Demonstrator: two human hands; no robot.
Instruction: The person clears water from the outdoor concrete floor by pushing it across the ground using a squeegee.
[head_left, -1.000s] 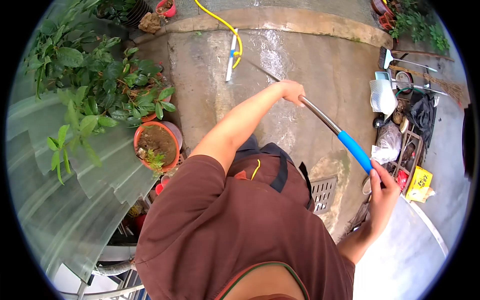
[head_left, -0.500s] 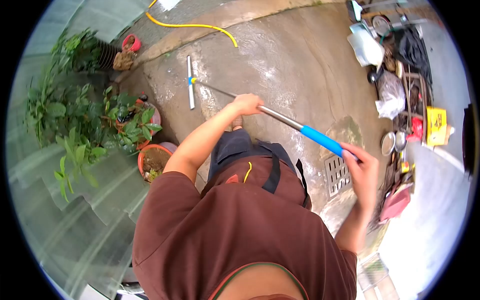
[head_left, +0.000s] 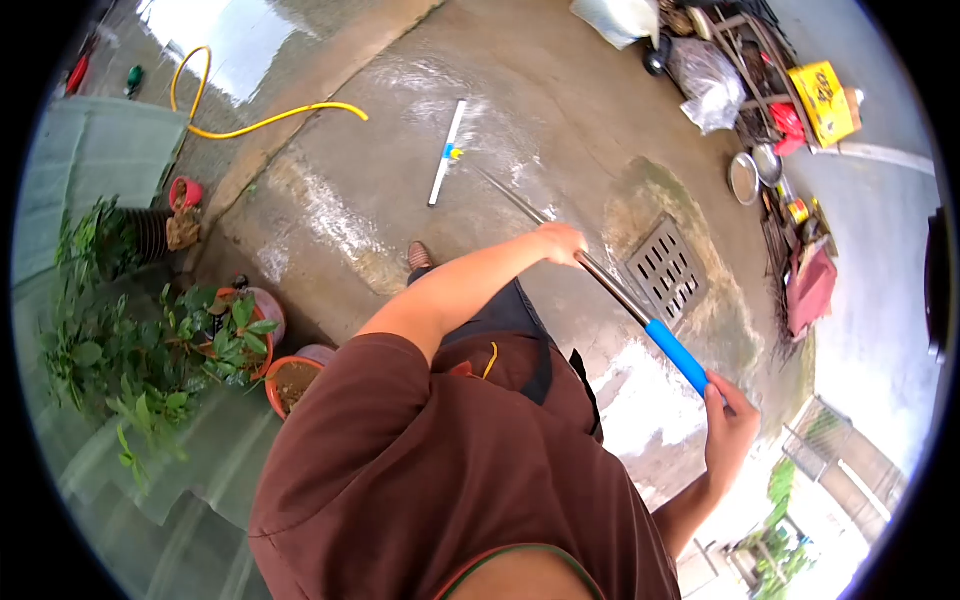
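A long-handled floor squeegee [head_left: 618, 287] runs slantwise across the view. Its narrow white-and-grey head [head_left: 438, 181], with a blue and yellow joint, lies against the wet concrete floor [head_left: 540, 110]. Wrapped around the metal pole partway along is my left hand [head_left: 560, 243], its arm reaching across my body. At the near end, my right hand [head_left: 732, 408] grips the tip of the blue handle sleeve [head_left: 676, 357]. Part of the pole between the head and my left hand looks thin and blurred.
A slotted drain cover [head_left: 665, 268] is set in the floor below the pole. A yellow hose [head_left: 270, 125] lies at upper left. Potted plants [head_left: 150, 350] line the left side. A cluttered rack with a yellow box [head_left: 824, 103] and metal bowls [head_left: 743, 178] stands right.
The view has turned, so the plants sit lower and the drain cover is higher. The squeegee head has shifted rightward relative to my body. Both hands keep hold of the pole.
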